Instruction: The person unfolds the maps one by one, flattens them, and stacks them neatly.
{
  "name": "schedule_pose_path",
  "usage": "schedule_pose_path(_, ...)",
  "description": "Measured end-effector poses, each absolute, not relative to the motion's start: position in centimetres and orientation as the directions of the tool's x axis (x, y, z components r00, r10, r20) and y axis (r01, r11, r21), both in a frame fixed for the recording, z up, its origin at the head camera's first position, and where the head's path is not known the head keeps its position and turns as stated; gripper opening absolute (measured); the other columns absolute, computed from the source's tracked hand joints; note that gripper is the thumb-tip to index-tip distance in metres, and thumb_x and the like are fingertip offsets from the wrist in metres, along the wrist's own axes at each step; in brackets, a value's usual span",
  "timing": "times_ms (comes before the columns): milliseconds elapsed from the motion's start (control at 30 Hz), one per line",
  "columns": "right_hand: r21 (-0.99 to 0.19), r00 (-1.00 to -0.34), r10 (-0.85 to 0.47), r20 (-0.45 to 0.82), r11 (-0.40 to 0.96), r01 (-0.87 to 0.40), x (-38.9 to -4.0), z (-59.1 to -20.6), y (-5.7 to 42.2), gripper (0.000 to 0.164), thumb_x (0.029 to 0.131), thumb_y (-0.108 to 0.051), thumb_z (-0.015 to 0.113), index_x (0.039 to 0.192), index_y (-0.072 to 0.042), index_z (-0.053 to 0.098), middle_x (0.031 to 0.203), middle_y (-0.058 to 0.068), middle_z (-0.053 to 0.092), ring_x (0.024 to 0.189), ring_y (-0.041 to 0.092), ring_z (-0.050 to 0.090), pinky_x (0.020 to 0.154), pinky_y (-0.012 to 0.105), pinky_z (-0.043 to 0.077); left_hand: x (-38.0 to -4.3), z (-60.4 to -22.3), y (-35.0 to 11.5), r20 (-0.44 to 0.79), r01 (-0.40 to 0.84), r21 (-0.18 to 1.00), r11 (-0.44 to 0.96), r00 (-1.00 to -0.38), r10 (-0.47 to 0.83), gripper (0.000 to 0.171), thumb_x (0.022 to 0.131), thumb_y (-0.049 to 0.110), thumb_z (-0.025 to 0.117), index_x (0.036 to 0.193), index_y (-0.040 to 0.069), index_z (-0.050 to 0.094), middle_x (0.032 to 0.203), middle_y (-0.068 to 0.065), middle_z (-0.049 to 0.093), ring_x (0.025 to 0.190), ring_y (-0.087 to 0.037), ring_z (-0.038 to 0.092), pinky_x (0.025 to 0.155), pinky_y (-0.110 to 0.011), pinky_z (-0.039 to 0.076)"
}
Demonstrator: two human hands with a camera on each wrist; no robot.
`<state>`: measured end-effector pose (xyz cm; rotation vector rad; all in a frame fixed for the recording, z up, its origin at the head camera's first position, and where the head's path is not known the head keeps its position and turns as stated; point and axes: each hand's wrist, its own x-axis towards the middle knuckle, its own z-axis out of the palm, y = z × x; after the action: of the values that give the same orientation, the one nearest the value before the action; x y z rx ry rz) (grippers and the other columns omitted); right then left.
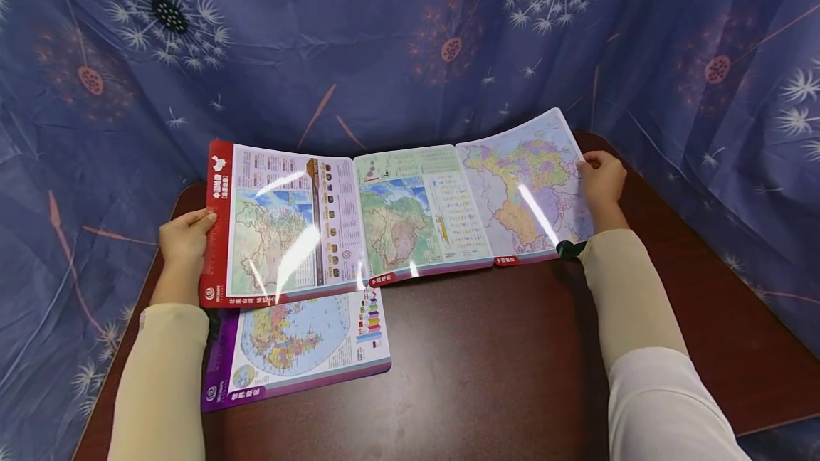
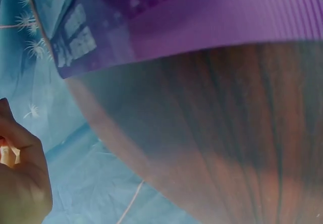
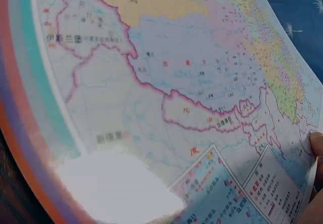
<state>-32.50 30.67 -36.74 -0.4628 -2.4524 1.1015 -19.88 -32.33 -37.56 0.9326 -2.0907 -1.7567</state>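
A glossy fold-out map (image 1: 410, 230) with a red left margin is spread to three panels above the table. My left hand (image 1: 182, 237) pinches its red edge between thumb and fingers; in the left wrist view that hand (image 2: 25, 176) shows only at the left border. At the far end, my right hand (image 1: 603, 180) grips the right panel's outer edge, which tilts up. The right wrist view is filled by that coloured map panel (image 3: 176, 67), glare on its lower part. A second map with a purple border (image 1: 221, 368) lies below, partly hidden by the red-edged one.
A dark reddish-brown table (image 1: 474, 368) is underneath. Behind it and along both sides hangs a blue cloth (image 1: 397, 41) printed with dandelions. Black bands (image 1: 566, 250) circle the wrists over pale sleeves.
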Motion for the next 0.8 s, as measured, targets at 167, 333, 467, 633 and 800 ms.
schedule_pose_path(167,-0.733,-0.863,0.446,0.236,0.665,0.143,-33.0,-37.3,30.1,0.028,0.092,-0.019,0.050,0.113,-0.004,0.060,0.098,0.016,0.058,0.083,0.025,0.049,0.070,0.033,0.038,-20.4,-38.7,-32.1,-0.055,-0.351,0.861,0.368,-0.784,-0.619,0.040,0.089,0.030,0.055,0.124,0.010,0.055,0.107,-0.007,0.063,0.066,-0.009,0.056,0.051,-0.015,0.044)
schedule_pose_path(333,-0.707,-0.869,0.432,0.242,0.691,0.147,-33.2,-38.6,30.3,0.026,0.091,-0.015,0.050,0.111,-0.004,0.061,0.100,0.018,0.059,0.091,0.032,0.051,0.079,0.043,0.038,-20.7,-39.6,-31.4,0.125,-0.314,0.720,0.619,-0.819,-0.561,0.034,0.093,0.025,0.050,0.119,0.006,0.058,0.113,-0.015,0.059,0.091,-0.026,0.055,0.071,-0.032,0.047)
schedule_pose_path(467,-0.674,-0.884,0.422,0.203,0.714,0.186,-33.0,-39.4,30.6,0.029,0.091,-0.011,0.046,0.115,-0.002,0.059,0.111,0.021,0.057,0.102,0.036,0.050,0.086,0.047,0.038,-20.9,-39.7,-30.9,0.173,-0.293,0.691,0.661,-0.821,-0.544,0.032,0.093,0.022,0.050,0.117,0.003,0.060,0.112,-0.018,0.059,0.096,-0.033,0.053,0.081,-0.046,0.043)
schedule_pose_path(633,-0.587,-0.936,0.324,0.137,0.788,0.187,-32.4,-39.8,30.9,0.034,0.089,-0.003,0.037,0.118,0.003,0.055,0.119,0.027,0.050,0.109,0.043,0.044,0.090,0.051,0.036,-20.8,-39.7,-30.5,0.164,-0.334,0.634,0.697,-0.823,-0.544,0.033,0.094,0.019,0.048,0.118,-0.001,0.057,0.112,-0.023,0.057,0.097,-0.040,0.053,0.085,-0.051,0.041)
schedule_pose_path(800,-0.542,-0.971,0.235,0.049,0.823,0.172,-32.4,-40.8,31.1,0.040,0.084,0.002,0.033,0.119,0.011,0.047,0.118,0.033,0.046,0.108,0.046,0.041,0.094,0.051,0.033,-20.5,-39.5,-30.3,-0.013,-0.456,0.526,0.717,-0.848,-0.530,0.037,0.094,0.020,0.042,0.118,-0.007,0.052,0.109,-0.030,0.053,0.093,-0.043,0.051,0.079,-0.054,0.043)
